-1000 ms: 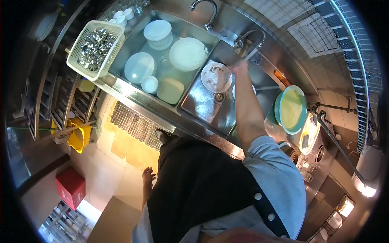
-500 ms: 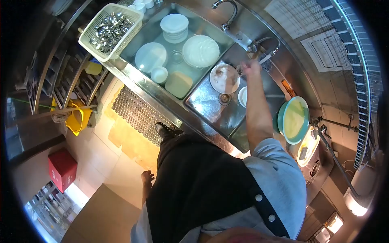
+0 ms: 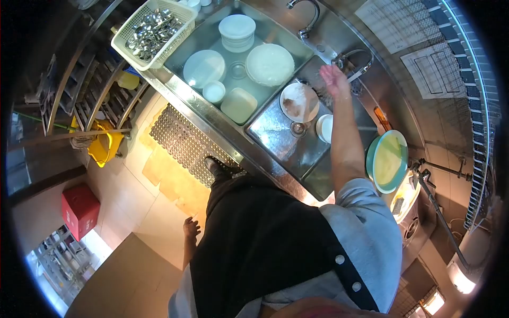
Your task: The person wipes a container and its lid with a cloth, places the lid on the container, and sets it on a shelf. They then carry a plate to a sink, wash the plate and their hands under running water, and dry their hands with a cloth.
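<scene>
My right hand (image 3: 334, 79) is stretched over the right-hand sink basin (image 3: 275, 138), near the running tap (image 3: 358, 55). Its palm is turned up, the fingers are extended, and nothing is held. Below and left of it, a white plate (image 3: 306, 98) with foam and brown residue lies in the basin. A white bowl (image 3: 324, 129) sits near the drain, partly hidden by my forearm. My left hand (image 3: 192, 229) hangs beside my apron, away from the sink, its fingers loosely bent and apart, holding nothing.
The left basin (image 3: 175, 63) holds water with stacked white plates (image 3: 237, 32), a large plate (image 3: 270, 64) and a cup (image 3: 213, 91). A cutlery basket (image 3: 185, 26) stands on its edge. Right of my arm is a turquoise basin (image 3: 406, 153); a perforated mat (image 3: 177, 140) lies below.
My right hand has opened palm up beside the tap, its fingers now extended. The camera view has shifted slightly. My left hand still hangs at my side.
</scene>
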